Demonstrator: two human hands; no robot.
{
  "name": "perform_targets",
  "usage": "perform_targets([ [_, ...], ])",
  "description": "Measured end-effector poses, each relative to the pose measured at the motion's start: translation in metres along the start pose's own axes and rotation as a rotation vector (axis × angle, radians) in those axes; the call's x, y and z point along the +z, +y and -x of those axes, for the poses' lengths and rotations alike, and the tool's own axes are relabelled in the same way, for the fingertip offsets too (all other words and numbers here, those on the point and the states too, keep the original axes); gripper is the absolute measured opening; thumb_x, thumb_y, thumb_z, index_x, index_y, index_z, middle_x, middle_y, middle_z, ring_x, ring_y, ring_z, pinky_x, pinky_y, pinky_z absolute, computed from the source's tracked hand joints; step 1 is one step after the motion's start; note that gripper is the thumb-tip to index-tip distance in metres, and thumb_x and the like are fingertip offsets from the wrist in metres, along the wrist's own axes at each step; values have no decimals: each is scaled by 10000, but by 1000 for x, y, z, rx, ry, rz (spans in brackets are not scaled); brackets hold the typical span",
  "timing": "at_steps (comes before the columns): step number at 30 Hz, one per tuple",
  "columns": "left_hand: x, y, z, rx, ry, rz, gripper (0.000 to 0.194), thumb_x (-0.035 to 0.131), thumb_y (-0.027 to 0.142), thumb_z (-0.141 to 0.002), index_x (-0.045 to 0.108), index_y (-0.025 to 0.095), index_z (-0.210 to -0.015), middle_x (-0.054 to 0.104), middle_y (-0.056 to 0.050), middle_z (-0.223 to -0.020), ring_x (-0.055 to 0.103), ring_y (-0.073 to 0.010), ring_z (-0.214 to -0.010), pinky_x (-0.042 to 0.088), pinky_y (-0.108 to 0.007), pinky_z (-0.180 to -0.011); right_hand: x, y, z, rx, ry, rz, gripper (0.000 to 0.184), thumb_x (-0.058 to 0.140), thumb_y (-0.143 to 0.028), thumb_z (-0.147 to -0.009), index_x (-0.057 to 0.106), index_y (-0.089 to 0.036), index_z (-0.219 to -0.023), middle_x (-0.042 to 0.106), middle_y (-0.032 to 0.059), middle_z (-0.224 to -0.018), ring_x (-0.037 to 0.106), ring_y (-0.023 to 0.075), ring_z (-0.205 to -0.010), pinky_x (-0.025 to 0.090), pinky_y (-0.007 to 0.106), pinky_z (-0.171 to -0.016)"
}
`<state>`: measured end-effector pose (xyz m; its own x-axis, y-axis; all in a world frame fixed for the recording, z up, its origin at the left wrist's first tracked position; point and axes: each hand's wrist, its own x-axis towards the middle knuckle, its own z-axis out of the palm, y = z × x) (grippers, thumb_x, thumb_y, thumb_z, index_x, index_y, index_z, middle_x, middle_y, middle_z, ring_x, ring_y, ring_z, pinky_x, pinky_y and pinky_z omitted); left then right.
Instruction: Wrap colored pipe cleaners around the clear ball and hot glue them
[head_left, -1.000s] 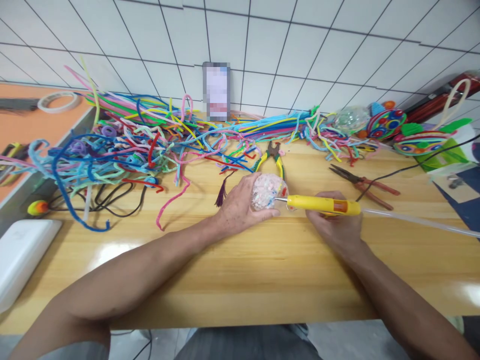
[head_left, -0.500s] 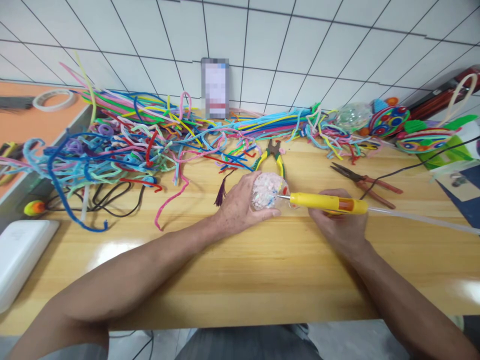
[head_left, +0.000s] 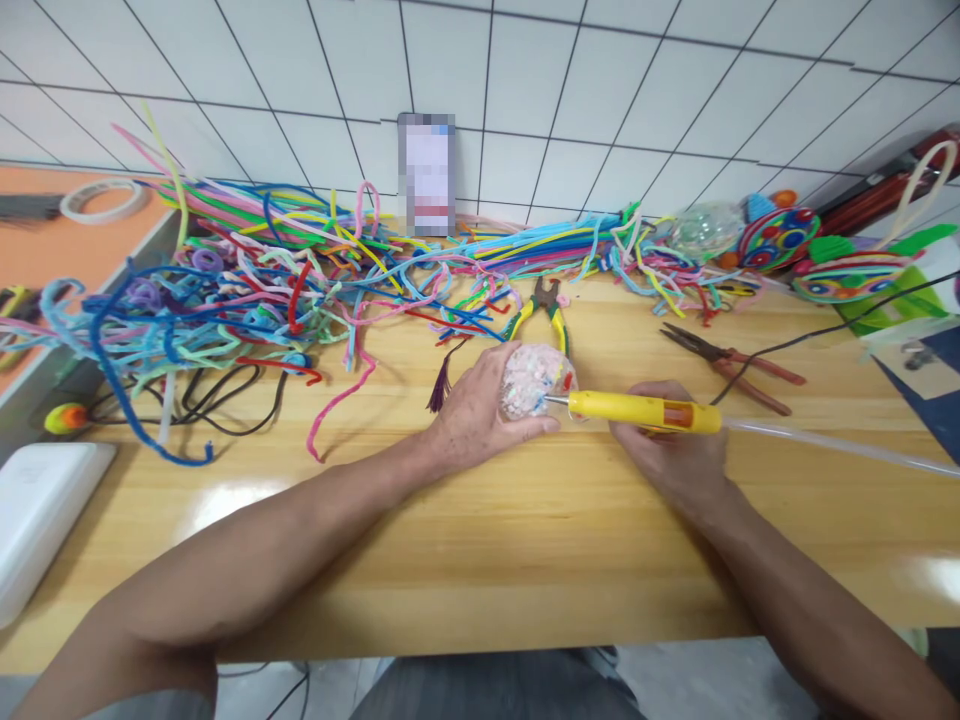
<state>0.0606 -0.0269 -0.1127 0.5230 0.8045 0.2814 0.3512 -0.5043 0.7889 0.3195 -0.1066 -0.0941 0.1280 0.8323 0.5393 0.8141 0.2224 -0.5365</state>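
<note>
My left hand (head_left: 480,400) wraps round the left side of a clear ball (head_left: 531,378) with pale, speckled filling, holding it on the wooden table. In my right hand (head_left: 667,445) is a yellow hot glue gun (head_left: 637,410), its metal tip pointing left and meeting the ball's lower right side. A clear glue stick (head_left: 832,438) runs out of the gun's back end. Just behind the ball lie green-and-yellow pliers (head_left: 551,295) with jaws apart. A dark purple tassel (head_left: 441,388) lies by my left fingers.
Tangled pipe cleaners (head_left: 217,300) cover the back left. A phone (head_left: 427,175) leans on the tiled wall. Red-handled pliers (head_left: 724,360) lie right, under a black cord (head_left: 817,328). Decorated fish-like ornaments (head_left: 862,270) stand back right; a white box-like device (head_left: 52,520) sits left.
The glue gun and my right hand have shifted slightly left, the tip moving farther across the ball. My left hand keeps its hold.
</note>
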Motion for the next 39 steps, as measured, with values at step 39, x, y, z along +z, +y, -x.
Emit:
perform_targets([
  [39,2,-2,1,2,14,-11,1018,816,666,-816,356,177,-1581,525,-228,-1570,523,-416,-1482,439,-618,-1245,1,7,3,-34,31,71,181,690,-231,-769,652,-266,-943,739,-11,-761,679,182,-557,542,293,-511],
])
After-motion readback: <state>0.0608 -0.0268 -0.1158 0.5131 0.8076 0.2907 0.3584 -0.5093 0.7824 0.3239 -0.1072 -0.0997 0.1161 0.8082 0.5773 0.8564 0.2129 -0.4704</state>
